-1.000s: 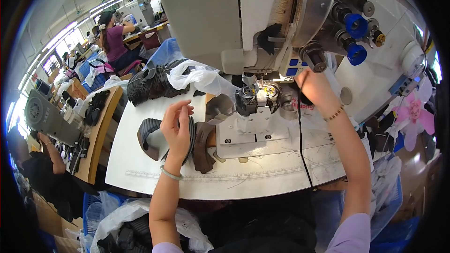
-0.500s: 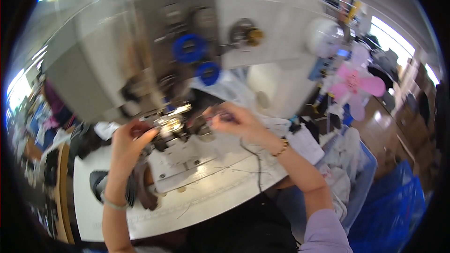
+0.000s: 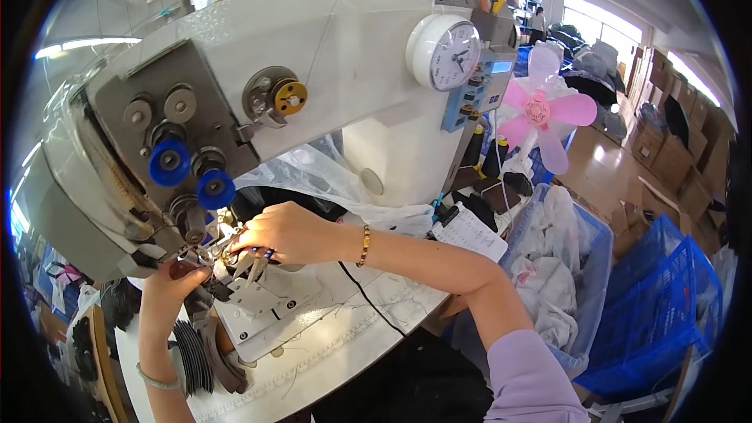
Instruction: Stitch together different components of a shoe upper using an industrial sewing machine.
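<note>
A white sewing machine [image 3: 313, 47] with two blue tension knobs [image 3: 169, 161] fills the upper left. My left hand [image 3: 171, 286] is at the left of its needle area, thumb and fingers pinched together; what lies between them is too small to make out. From the right, my right hand [image 3: 291, 233] reaches to the presser foot [image 3: 223, 254], fingers curled close to the metal parts. Thread snips [image 3: 254, 265] with blue parts are tucked in its fingers, silver blades pointing down over the needle plate [image 3: 258, 309]. The fingertips of both hands are partly hidden by machine parts.
A stack of dark curved pieces [image 3: 192, 356] lies by my left forearm. Loose threads cross the white table [image 3: 345, 345]. To the right are a note sheet [image 3: 471, 233], a pink fan [image 3: 540, 110], a bin of white cloth [image 3: 548, 290] and blue crates [image 3: 658, 313].
The view has shifted, so the machine appears further left and sharper. My right hand has moved in toward the needle and closer to my left hand, which stays beside the presser foot.
</note>
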The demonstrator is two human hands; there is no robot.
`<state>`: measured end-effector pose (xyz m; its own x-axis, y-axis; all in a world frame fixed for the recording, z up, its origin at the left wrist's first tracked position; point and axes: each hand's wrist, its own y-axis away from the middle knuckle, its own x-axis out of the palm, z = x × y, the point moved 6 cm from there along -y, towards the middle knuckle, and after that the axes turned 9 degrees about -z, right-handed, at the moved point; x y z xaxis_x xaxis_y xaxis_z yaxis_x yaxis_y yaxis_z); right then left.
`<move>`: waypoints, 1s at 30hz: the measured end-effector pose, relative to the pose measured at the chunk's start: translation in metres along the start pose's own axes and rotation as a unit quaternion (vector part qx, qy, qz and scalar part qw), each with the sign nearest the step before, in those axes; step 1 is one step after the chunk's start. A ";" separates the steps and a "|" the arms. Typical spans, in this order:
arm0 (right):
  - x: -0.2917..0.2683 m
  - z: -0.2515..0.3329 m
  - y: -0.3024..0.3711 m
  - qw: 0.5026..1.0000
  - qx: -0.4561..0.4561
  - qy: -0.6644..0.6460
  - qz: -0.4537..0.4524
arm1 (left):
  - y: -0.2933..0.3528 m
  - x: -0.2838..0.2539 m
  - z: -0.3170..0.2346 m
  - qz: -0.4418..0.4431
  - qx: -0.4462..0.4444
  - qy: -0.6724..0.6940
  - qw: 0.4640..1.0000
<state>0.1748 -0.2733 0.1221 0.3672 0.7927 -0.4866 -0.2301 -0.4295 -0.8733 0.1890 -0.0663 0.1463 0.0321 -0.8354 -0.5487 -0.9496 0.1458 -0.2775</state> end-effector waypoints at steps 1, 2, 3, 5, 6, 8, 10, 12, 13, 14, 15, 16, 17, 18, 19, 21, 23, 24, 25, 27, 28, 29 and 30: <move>0.004 0.001 -0.002 0.999 -0.009 0.036 0.025 | 0.003 -0.002 -0.004 -0.003 -0.007 -0.033 0.999; 0.008 0.001 -0.003 0.996 -0.017 0.071 0.050 | 0.005 -0.004 -0.006 -0.006 -0.015 -0.066 0.998; 0.010 0.003 -0.005 0.993 -0.038 0.101 0.052 | 0.004 -0.005 -0.007 -0.009 0.000 -0.079 0.997; 0.009 0.005 -0.007 0.982 -0.079 0.160 0.066 | 0.006 -0.004 -0.012 -0.010 -0.003 -0.087 0.996; 0.010 0.008 -0.006 0.965 -0.121 0.216 0.080 | 0.006 -0.003 -0.014 -0.012 -0.006 -0.096 0.995; 0.008 0.008 -0.007 0.969 -0.136 0.199 0.058 | 0.003 -0.005 -0.013 -0.005 -0.004 -0.115 0.993; 0.014 -0.001 -0.005 0.992 -0.045 0.094 0.078 | 0.001 -0.007 -0.016 -0.004 0.004 -0.166 0.986; 0.017 0.002 -0.001 0.998 -0.026 0.039 0.042 | -0.001 -0.006 -0.018 -0.005 -0.029 -0.153 0.988; 0.018 0.002 0.000 0.998 -0.016 0.054 0.021 | -0.001 -0.006 -0.016 -0.006 -0.063 -0.140 0.988; 0.018 0.004 0.000 0.998 -0.009 0.067 -0.001 | -0.003 -0.007 -0.009 -0.007 -0.063 -0.142 0.988; 0.017 0.006 0.001 0.996 -0.002 0.084 -0.016 | -0.009 -0.009 0.008 0.005 -0.082 -0.057 0.995; 0.018 0.006 0.001 0.997 -0.002 0.081 -0.017 | -0.013 -0.008 0.017 0.016 -0.104 0.027 0.994; 0.017 0.006 0.002 0.997 0.004 0.071 -0.021 | -0.016 -0.010 0.024 0.015 -0.106 0.026 0.994; 0.016 0.005 0.002 0.998 0.009 0.062 -0.025 | -0.016 -0.008 0.031 0.036 -0.151 0.091 0.984; 0.012 0.003 0.001 0.998 0.011 0.065 -0.026 | -0.016 -0.004 0.034 0.060 -0.193 0.157 0.967; 0.006 0.001 -0.004 0.991 -0.055 0.119 0.012 | -0.019 -0.002 0.036 0.063 -0.196 0.181 0.962; 0.003 0.010 -0.015 0.980 -0.098 0.162 0.062 | -0.019 -0.008 0.044 0.058 -0.204 0.205 0.955; 0.005 0.015 -0.018 0.962 -0.139 0.207 0.110 | -0.019 -0.008 0.047 0.068 -0.212 0.229 0.948; 0.003 0.020 -0.021 0.959 -0.188 0.195 0.085 | -0.018 -0.008 0.047 0.078 -0.216 0.253 0.940; 0.003 0.023 -0.020 0.950 -0.227 0.194 0.092 | -0.015 -0.010 0.048 0.086 -0.216 0.273 0.933; 0.007 0.027 -0.020 0.940 -0.268 0.187 0.097 | -0.012 -0.014 0.050 0.090 -0.218 0.291 0.927; 0.008 0.029 -0.022 0.948 -0.266 0.144 0.096 | -0.010 -0.018 0.054 0.079 -0.204 0.307 0.926; 0.009 0.027 -0.024 0.962 -0.241 0.098 0.089 | -0.008 -0.023 0.059 0.066 -0.191 0.320 0.925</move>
<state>0.1591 -0.2441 0.1399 0.5345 0.6117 -0.5832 0.1217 -0.7386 -0.6631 0.2142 -0.0169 0.1142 -0.1663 -0.9845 0.0566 -0.9770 0.1723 0.1254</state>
